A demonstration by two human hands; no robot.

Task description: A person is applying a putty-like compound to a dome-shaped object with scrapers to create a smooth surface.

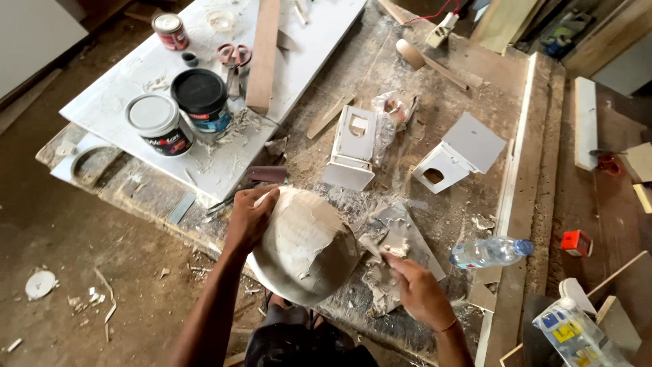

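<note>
L hand (250, 219) flat, R hand (420, 289) pinching

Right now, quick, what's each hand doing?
Left hand: laid open on the round putty-coated piece, steadying it.
Right hand: closed on a putty knife.

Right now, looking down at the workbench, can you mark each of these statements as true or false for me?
1. The left hand rests on a round dome-shaped piece. True.
2. The right hand holds a hammer. False: it holds a small flat tool with putty on it.
3. The plastic bottle lies on its side. True.
4. Both paint cans stand open. False: both have lids on.
5. The scissors have red handles. True.
</note>
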